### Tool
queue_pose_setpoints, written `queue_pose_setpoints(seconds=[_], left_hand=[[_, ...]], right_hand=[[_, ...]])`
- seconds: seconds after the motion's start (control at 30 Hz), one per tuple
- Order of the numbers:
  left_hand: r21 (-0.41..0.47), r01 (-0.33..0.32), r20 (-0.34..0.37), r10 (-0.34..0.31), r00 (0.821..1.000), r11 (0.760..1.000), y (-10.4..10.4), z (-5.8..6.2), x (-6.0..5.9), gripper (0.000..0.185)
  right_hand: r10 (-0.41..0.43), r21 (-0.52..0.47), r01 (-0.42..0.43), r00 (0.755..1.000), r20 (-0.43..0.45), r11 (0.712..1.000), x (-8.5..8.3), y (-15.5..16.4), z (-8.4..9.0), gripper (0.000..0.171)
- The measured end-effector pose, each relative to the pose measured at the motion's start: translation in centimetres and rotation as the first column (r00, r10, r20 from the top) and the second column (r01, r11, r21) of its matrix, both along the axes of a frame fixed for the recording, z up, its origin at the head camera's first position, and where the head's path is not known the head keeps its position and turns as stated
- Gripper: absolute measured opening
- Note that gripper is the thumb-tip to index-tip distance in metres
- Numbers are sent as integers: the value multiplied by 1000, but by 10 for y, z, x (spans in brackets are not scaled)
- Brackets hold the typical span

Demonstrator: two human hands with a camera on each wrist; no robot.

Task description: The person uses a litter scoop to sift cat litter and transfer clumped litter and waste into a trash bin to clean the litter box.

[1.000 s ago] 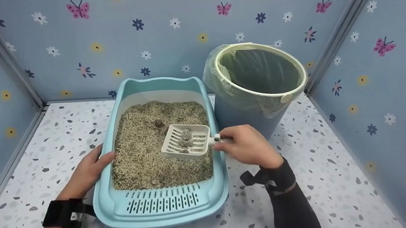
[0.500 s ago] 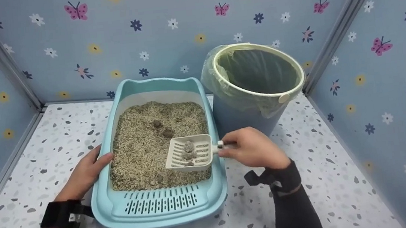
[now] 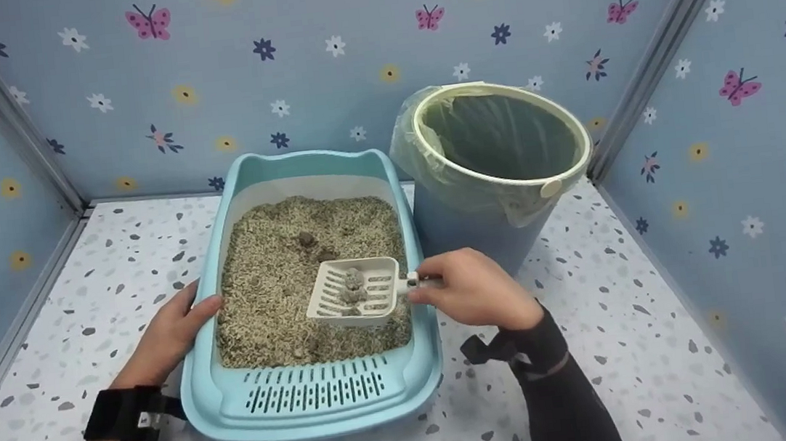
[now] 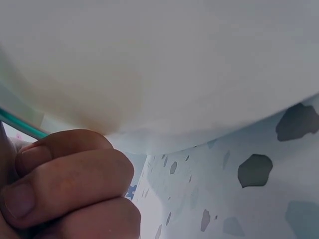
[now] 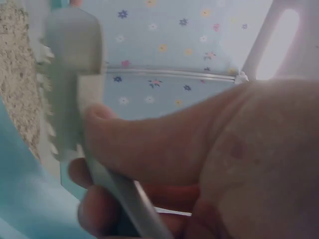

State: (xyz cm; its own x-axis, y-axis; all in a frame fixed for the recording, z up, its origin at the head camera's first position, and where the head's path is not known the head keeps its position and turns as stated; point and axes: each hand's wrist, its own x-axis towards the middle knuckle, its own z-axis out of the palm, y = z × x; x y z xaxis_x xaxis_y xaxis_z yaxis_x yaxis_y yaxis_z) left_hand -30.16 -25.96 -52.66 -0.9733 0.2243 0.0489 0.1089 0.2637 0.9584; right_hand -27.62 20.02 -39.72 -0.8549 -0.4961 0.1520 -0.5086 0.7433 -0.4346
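Note:
A light blue litter box (image 3: 316, 426) stands on the floor, filled with tan pelleted litter (image 3: 261, 285). My left hand (image 3: 171, 335) grips its left rim, thumb over the top and fingers curled beneath the edge in the left wrist view. In my right hand (image 3: 477, 288) is the handle of a cream slotted litter scoop (image 3: 378, 284), pinched between thumb and fingers. The scoop hovers over the right part of the litter, carrying several greyish clumps (image 3: 352, 287). Dark brown clumps (image 3: 306, 238) lie on the litter behind it. Blurred, the scoop's side shows in the right wrist view.
A blue bin (image 3: 466, 220) with a cream rim and a translucent yellowish liner (image 3: 422, 151) stands right behind the litter box, its top uncovered. Patterned blue panels (image 3: 317, 53) enclose the back and sides. The speckled floor (image 3: 609, 329) stretches around the box.
The scoop with its clumps moved toward the front of the box, then slightly left and back, in my right hand. My left hand stays on the rim.

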Motion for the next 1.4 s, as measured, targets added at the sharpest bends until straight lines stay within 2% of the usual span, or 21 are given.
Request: queue_pose_setpoints(seconds=[0.3,0.57,0.8,0.97,1.1,1.23,1.4], left_hand=[[-12,-12,-16,12,1000,1000,1,0,1,75],[-6,-14,-2,14,1000,1000,2,0,1,76],[-41,-28,-1,28,1000,999,1,0,1,78],[-17,5,-13,-6,1000,1000,1,1,1,77],[-7,6,-15,-6,1000,1000,0,0,2,75],[-3,-1,-15,1,1000,1000,0,0,2,74],[-19,-6,-18,6,1000,1000,0,1,1,74]], right_hand=[[-38,-43,39,999,13,998,-3,-6,-4,28],[-45,-101,42,999,-29,994,-5,-4,10,32],[-75,-106,65,993,-92,992,-6,10,46,40],[-135,-118,123,986,-98,985,-6,27,82,30],[-184,-130,168,976,-120,977,-7,42,109,25],[-240,-107,226,961,-138,968,-11,57,128,29],[-327,-77,318,933,-153,945,-20,77,141,34]])
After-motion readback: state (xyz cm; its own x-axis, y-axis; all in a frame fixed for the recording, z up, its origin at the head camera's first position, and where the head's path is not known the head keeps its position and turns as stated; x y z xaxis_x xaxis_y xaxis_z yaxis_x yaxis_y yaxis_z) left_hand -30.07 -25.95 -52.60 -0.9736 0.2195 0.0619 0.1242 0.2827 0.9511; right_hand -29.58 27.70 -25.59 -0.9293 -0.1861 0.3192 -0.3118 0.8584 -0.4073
